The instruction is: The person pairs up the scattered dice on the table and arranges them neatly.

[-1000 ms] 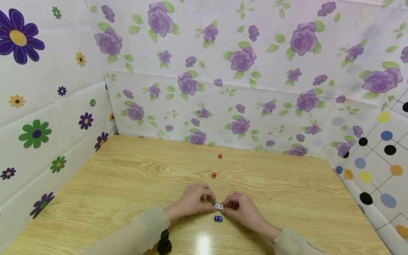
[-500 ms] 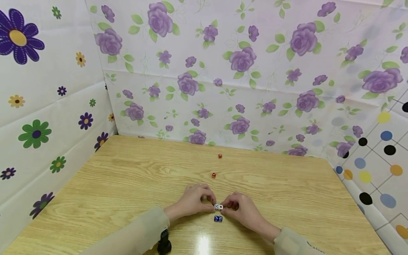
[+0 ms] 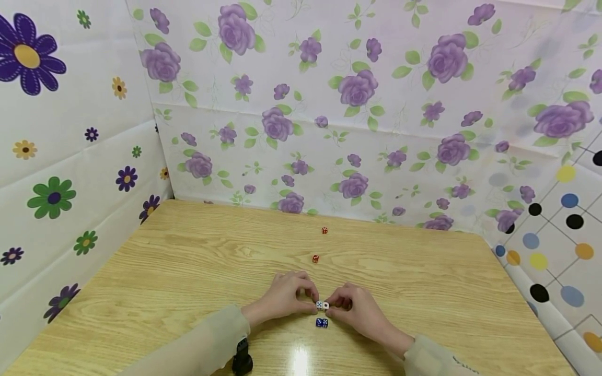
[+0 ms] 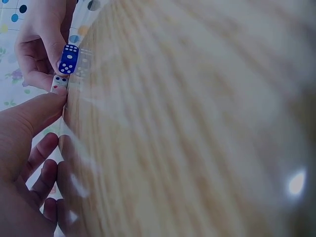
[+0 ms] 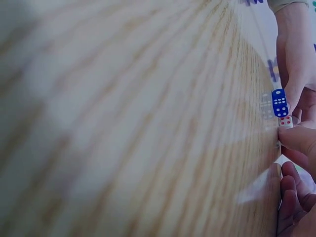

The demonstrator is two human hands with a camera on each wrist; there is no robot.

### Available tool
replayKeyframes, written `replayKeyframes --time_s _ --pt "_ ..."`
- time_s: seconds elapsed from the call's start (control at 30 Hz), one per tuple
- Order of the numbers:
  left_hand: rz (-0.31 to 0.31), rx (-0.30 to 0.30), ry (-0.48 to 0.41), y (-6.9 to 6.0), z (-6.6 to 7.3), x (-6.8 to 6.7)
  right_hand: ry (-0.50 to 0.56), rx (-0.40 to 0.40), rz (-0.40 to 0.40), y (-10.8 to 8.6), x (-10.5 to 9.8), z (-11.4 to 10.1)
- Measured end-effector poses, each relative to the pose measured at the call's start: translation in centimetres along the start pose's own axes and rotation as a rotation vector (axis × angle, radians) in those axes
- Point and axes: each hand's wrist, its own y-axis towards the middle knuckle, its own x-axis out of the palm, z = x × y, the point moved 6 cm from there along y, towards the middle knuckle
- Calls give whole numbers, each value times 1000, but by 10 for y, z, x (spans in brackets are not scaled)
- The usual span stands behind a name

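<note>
White dice (image 3: 322,305), white-pipped blue dice (image 3: 322,322), purple-flowered white cloth (image 3: 324,141)

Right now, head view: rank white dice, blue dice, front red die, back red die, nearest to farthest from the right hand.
1. White dice: against the right hand, on its left.
2. Blue dice: left, just on the person's side of the white pair.
3. Front red die: left, beyond the white pair.
4. Back red die: left, farthest back.
</note>
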Motion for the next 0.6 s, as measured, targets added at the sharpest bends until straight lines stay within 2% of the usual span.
replayKeyframes --time_s 0.6 --pt "5 0 -11 0 0 0 -11 2 4 0 0 0"
